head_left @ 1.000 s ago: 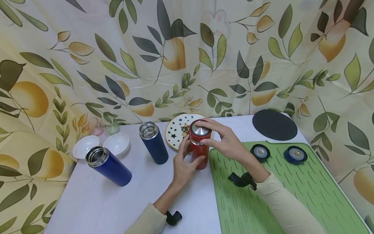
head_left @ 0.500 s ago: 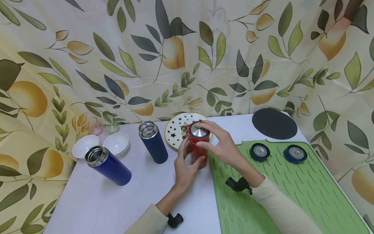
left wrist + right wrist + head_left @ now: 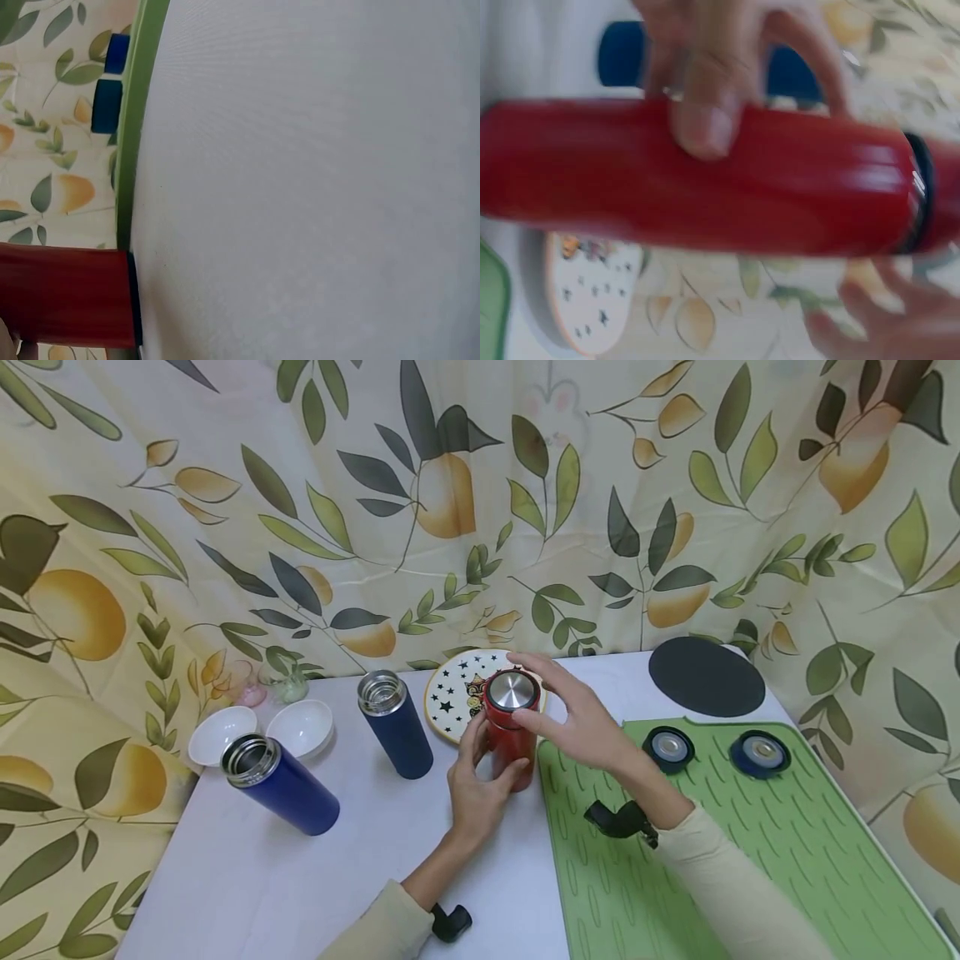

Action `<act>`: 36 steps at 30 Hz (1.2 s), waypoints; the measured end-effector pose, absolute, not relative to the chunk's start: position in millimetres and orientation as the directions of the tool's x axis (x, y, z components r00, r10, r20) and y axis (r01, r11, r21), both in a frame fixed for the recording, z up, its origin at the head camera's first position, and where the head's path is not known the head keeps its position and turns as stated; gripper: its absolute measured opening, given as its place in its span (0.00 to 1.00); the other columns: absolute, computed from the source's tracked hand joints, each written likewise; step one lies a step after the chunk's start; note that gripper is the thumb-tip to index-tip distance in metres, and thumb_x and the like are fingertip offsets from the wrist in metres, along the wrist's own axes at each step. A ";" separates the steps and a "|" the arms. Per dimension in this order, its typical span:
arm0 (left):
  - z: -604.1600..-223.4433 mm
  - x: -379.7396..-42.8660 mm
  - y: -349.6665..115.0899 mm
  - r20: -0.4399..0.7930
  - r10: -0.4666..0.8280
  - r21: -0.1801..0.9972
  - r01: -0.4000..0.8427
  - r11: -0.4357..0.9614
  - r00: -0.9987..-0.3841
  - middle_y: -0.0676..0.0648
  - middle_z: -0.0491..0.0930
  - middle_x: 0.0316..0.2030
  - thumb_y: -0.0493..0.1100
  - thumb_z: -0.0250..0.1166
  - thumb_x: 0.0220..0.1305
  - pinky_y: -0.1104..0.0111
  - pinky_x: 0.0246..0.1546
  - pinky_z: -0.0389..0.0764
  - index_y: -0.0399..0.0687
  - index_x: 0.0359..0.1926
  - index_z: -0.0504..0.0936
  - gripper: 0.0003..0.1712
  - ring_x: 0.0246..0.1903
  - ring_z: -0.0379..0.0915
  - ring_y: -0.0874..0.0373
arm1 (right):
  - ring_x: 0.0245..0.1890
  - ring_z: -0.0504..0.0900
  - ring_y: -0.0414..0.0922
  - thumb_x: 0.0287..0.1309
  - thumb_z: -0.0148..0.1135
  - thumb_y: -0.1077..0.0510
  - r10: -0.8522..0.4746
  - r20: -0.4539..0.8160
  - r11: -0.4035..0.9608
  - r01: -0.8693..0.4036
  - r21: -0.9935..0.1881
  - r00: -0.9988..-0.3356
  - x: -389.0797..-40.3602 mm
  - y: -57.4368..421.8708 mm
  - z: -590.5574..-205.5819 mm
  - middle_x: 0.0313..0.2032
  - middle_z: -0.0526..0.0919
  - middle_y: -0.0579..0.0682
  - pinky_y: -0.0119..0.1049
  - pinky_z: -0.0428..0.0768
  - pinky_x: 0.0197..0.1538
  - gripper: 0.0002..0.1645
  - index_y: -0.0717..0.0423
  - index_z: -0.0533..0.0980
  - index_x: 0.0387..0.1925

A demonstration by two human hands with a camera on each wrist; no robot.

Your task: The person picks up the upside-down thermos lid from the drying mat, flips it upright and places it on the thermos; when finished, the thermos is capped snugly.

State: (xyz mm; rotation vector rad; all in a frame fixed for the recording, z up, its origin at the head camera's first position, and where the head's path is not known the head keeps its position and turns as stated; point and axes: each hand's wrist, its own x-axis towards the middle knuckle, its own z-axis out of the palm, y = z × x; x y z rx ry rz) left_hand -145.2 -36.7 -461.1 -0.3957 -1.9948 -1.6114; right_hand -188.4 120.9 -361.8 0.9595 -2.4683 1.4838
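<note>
A red vacuum flask stands upright on the white table, its red lid with a brushed steel top seated on the neck. My left hand grips the flask body from the left, thumb in front; the right wrist view shows that thumb pressed on the red wall. Around the lid my right hand is spread, index finger behind and thumb in front, leaving the steel top uncovered. In the right wrist view its fingers stand apart from the lid. The left wrist view catches the flask's lower body.
Two lidless flasks, one dark navy and one bright blue, stand left. Their likely lids, one black and one blue, lie on a green mat. Behind are a star-patterned plate, white bowls and a black disc.
The lid has come down onto the red flask's neck, covering the steel band seen a second ago. My right fingers have loosened and spread off the lid; the left hand keeps its grip.
</note>
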 end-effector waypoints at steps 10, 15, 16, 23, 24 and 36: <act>-446.3 -137.4 -35.6 0.590 -0.093 0.792 0.553 0.258 -0.802 0.43 0.75 0.53 0.31 0.72 0.45 0.56 0.48 0.76 0.43 0.65 0.60 0.46 0.49 0.74 0.51 | 0.58 0.66 0.44 0.52 0.66 0.59 -0.534 0.387 0.321 -0.604 -0.730 -0.752 -181.5 122.3 -339.8 0.54 0.72 0.49 0.45 0.69 0.57 0.25 0.54 0.73 0.54; -446.8 -137.7 -35.9 0.586 -0.092 0.795 0.549 0.257 -0.805 0.43 0.74 0.54 0.32 0.72 0.45 0.55 0.49 0.75 0.43 0.65 0.60 0.46 0.49 0.74 0.51 | 0.52 0.69 0.42 0.46 0.69 0.43 -0.389 0.476 0.450 -0.613 -0.649 -0.789 -186.3 114.5 -365.9 0.52 0.70 0.45 0.45 0.71 0.54 0.32 0.46 0.71 0.53; -446.8 -137.7 -36.1 0.585 -0.094 0.796 0.548 0.256 -0.805 0.43 0.74 0.54 0.32 0.72 0.45 0.55 0.49 0.75 0.43 0.65 0.60 0.46 0.49 0.74 0.51 | 0.52 0.69 0.42 0.46 0.68 0.41 -0.378 0.463 0.477 -0.597 -0.645 -0.802 -184.8 113.5 -365.3 0.52 0.69 0.45 0.46 0.72 0.53 0.34 0.45 0.70 0.55; -446.1 -137.6 -35.7 0.585 -0.092 0.797 0.550 0.249 -0.806 0.45 0.74 0.54 0.32 0.72 0.45 0.58 0.49 0.75 0.45 0.65 0.60 0.46 0.50 0.74 0.52 | 0.63 0.60 0.41 0.55 0.63 0.48 -0.568 0.323 0.366 -0.584 -0.725 -0.757 -191.4 126.5 -348.9 0.63 0.62 0.39 0.53 0.64 0.60 0.37 0.35 0.60 0.65; -446.0 -137.5 -35.8 0.585 -0.091 0.797 0.550 0.248 -0.806 0.45 0.74 0.54 0.32 0.72 0.46 0.59 0.50 0.75 0.45 0.65 0.60 0.46 0.50 0.74 0.52 | 0.65 0.57 0.42 0.56 0.62 0.51 -0.611 0.316 0.325 -0.594 -0.736 -0.726 -194.0 129.4 -346.5 0.64 0.62 0.40 0.54 0.62 0.61 0.36 0.37 0.61 0.65; -446.0 -137.4 -36.5 0.579 -0.092 0.801 0.545 0.248 -0.810 0.46 0.75 0.54 0.32 0.72 0.45 0.58 0.50 0.75 0.47 0.65 0.61 0.46 0.50 0.74 0.54 | 0.50 0.68 0.41 0.46 0.70 0.49 -0.460 0.430 0.448 -0.621 -0.643 -0.777 -187.4 116.1 -355.9 0.49 0.68 0.44 0.44 0.72 0.50 0.28 0.41 0.74 0.52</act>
